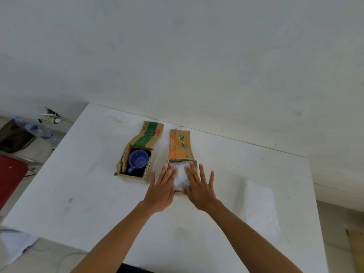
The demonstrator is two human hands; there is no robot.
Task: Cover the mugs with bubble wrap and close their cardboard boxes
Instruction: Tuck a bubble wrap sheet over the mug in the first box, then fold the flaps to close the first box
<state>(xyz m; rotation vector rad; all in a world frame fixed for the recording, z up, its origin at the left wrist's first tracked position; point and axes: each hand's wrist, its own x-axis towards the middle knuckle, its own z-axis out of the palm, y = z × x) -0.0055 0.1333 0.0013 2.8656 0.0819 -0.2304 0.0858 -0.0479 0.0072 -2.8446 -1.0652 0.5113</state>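
fingers (171, 170) of both your hands lie spread flat on the bubble wrap (181, 177) filling the orange box (179, 146) at centre frame, lid still up, while the blue mug (137, 160) left of it waits uncovered.

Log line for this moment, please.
both hands flat, pressing bubble wrap into orange box | lid open | green box open, blue mug uncovered | spare wrap right

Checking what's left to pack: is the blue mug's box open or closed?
Open. The green-printed box has its lid flap folded back, and the blue mug inside is bare, with no bubble wrap.
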